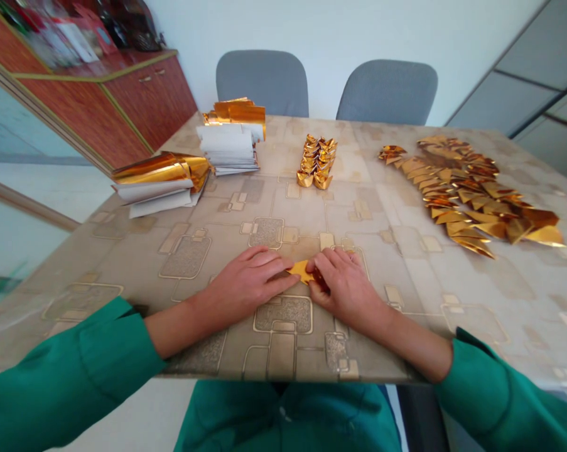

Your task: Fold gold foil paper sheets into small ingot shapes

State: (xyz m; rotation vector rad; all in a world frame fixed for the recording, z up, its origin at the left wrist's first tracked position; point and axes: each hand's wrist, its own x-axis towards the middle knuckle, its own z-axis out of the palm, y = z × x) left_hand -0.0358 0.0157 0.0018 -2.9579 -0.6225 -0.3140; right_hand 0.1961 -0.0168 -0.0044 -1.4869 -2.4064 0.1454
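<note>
A small folded piece of gold foil paper (301, 270) lies low over the table between my two hands. My left hand (251, 280) pinches its left end, thumb and fingers close together. Curled fingers of my right hand (343, 280) grip the right end and hide part of it. Beyond the hands stands a double row of folded gold foil pieces (317, 162). Many more gold foil pieces (457, 188), pointed and overlapping, are spread in curved chains at the right.
On the left are a stack of white-backed foil sheets (229, 147) and a curled pile of gold foil sheets (163, 182). The patterned table (179, 254) has its front edge near my body. Two grey chairs (263, 81) stand behind it, with a wooden cabinet (146, 94) at back left.
</note>
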